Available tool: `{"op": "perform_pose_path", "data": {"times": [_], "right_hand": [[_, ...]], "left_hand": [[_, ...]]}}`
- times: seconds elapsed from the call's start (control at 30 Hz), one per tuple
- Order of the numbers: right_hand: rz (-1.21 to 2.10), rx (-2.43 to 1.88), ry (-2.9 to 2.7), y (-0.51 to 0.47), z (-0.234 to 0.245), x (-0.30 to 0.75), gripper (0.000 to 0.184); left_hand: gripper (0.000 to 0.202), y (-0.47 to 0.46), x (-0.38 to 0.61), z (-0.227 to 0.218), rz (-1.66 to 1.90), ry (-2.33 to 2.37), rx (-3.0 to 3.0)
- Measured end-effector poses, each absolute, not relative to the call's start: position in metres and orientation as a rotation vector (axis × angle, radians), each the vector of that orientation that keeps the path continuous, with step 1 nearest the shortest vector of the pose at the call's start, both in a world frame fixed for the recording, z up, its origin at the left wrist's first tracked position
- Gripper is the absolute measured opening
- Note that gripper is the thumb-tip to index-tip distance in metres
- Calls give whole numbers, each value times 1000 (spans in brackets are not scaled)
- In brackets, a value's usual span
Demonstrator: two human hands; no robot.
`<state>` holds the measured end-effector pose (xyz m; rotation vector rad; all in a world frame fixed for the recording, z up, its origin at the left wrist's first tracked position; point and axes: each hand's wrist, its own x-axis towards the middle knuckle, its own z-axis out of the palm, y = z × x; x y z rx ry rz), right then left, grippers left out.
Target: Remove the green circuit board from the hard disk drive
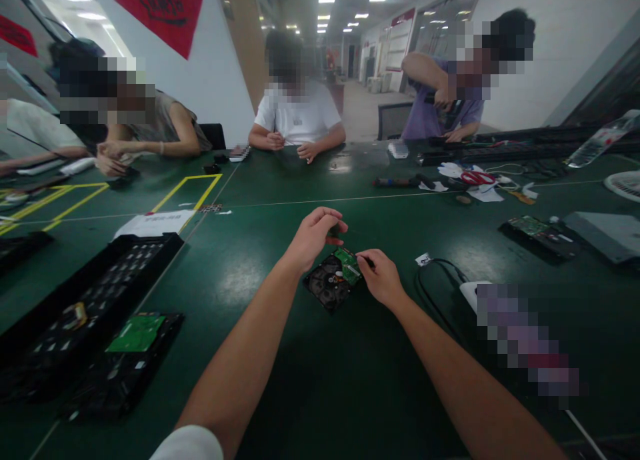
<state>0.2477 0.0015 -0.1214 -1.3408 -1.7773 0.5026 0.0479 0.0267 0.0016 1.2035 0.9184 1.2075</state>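
A hard drive [327,283] lies at an angle on the dark green table in front of me, its green circuit board facing up at the far right. My right hand [384,278] is closed at the drive's right corner, thumb and forefinger pinched on its edge. Just beyond the far left edge is my left hand [319,237], fingers curled with a gap between them and the thumb. I make out nothing held in that gap. My left palm and the drive's far edge are partly hidden.
To the left are a long black tray [95,293] and another drive-like unit [133,340] with a green board. On the right stand a white power strip [470,293] with a black cable, another drive [537,237] and a grey box [605,233]. Several people sit across the table.
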Motion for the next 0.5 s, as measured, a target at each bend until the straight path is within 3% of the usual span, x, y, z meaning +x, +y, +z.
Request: {"op": "perform_pose_path", "data": {"times": [0.5], "right_hand": [[501,-1348,-1805,0,-119,248,21]], "left_hand": [[21,31,45,-5,1161,843,1231]]}}
